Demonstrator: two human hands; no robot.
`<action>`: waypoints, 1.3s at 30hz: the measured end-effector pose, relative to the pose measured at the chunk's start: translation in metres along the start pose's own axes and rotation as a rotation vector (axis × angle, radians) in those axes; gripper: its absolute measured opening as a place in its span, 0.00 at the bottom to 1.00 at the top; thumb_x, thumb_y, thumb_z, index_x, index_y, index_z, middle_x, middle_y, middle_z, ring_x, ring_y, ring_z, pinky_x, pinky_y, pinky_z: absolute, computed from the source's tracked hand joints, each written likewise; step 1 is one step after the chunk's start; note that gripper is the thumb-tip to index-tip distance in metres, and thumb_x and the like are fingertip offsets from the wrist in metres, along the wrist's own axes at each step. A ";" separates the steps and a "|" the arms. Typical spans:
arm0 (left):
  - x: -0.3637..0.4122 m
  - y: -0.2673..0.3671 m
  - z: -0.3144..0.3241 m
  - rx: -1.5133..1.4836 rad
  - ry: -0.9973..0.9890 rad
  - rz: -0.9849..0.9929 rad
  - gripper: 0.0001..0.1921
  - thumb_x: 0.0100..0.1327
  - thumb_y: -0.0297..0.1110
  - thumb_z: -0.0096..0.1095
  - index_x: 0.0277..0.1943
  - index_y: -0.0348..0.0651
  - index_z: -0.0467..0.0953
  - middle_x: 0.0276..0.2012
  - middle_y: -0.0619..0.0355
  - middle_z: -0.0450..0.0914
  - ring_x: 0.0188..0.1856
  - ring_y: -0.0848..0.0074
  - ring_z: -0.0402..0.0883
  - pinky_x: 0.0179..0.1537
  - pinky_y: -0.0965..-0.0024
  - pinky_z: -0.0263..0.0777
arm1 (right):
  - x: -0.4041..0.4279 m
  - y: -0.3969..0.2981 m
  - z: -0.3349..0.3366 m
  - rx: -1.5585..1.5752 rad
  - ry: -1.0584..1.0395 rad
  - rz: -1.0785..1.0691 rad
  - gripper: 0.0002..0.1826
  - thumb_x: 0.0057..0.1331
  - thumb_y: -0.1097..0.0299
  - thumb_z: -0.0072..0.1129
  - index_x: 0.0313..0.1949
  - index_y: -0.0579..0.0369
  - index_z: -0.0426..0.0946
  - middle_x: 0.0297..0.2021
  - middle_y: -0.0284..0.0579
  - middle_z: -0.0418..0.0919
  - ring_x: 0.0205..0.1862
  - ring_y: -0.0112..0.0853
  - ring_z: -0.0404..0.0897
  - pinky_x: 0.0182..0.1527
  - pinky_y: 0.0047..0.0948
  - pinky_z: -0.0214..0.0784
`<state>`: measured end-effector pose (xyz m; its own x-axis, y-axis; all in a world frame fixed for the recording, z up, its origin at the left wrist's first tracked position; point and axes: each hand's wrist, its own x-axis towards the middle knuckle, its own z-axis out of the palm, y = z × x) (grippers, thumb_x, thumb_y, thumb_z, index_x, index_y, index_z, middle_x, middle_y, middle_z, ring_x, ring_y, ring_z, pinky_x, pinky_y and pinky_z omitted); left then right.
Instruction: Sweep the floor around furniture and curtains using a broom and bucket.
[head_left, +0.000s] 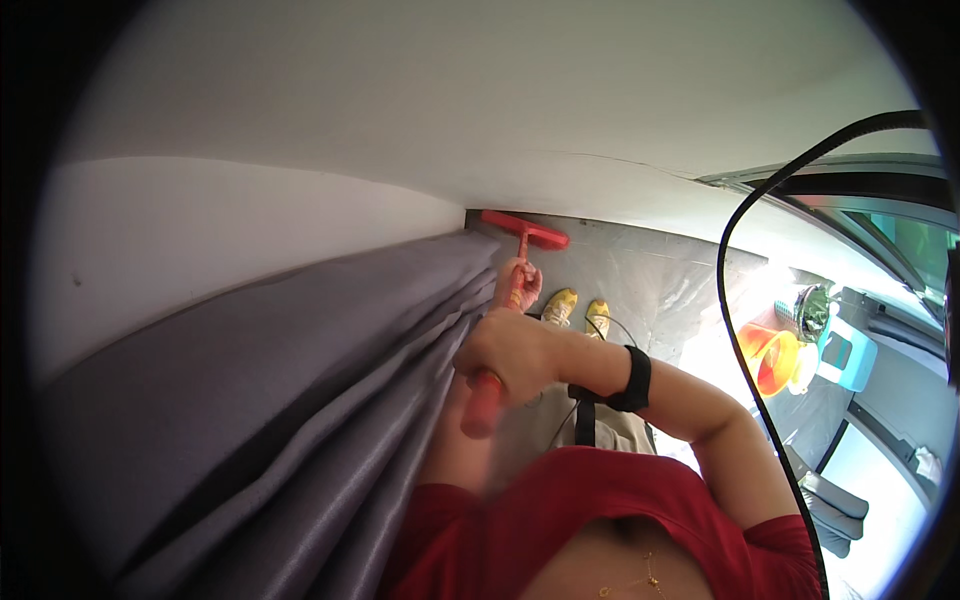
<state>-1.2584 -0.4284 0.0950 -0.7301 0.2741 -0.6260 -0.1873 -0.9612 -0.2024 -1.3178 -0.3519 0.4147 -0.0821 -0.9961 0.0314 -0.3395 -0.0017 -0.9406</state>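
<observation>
A red broom (531, 229) has its long-bristled head low at the floor, near the corner where the white walls meet. My right hand (506, 352), on the arm with a black wristband (637, 379), grips the broom's red handle (484, 409) near its top end. Farther down the same handle, my left hand (525, 285) is closed around it; its forearm is partly hidden behind my right hand.
A grey curtain (300, 337) hangs close on the left. Yellow shoes (560, 307) stand on the grey tiled floor (660, 277). At the right are an orange bucket (765, 358), a lined basket (812, 311), a light-blue container (859, 360) and a black cable (724, 277).
</observation>
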 end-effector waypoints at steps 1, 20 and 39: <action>-0.007 -0.013 0.001 0.002 0.061 -0.010 0.06 0.58 0.27 0.55 0.26 0.39 0.70 0.18 0.60 0.74 0.20 0.77 0.73 0.38 0.69 0.79 | -0.010 -0.005 0.002 0.013 0.009 0.000 0.07 0.40 0.67 0.59 0.20 0.54 0.74 0.17 0.49 0.74 0.24 0.48 0.76 0.28 0.43 0.67; -0.018 0.023 0.013 -0.135 -0.079 0.031 0.10 0.61 0.25 0.52 0.22 0.39 0.68 0.17 0.62 0.72 0.19 0.78 0.71 0.40 0.69 0.80 | 0.031 0.001 0.004 -0.015 0.176 -0.069 0.08 0.42 0.65 0.60 0.19 0.53 0.73 0.17 0.45 0.74 0.25 0.45 0.76 0.29 0.42 0.67; -0.029 -0.195 0.090 0.368 0.393 -0.133 0.09 0.60 0.33 0.54 0.25 0.45 0.68 0.18 0.63 0.71 0.22 0.78 0.71 0.38 0.71 0.74 | -0.188 -0.072 -0.052 0.275 0.346 -0.145 0.08 0.44 0.73 0.58 0.17 0.55 0.66 0.14 0.40 0.68 0.17 0.40 0.71 0.22 0.35 0.60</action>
<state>-1.2599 -0.2511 0.2202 -0.3979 0.3166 -0.8611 -0.5300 -0.8454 -0.0660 -1.3261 -0.1596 0.4944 -0.3763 -0.8960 0.2358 -0.1131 -0.2082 -0.9715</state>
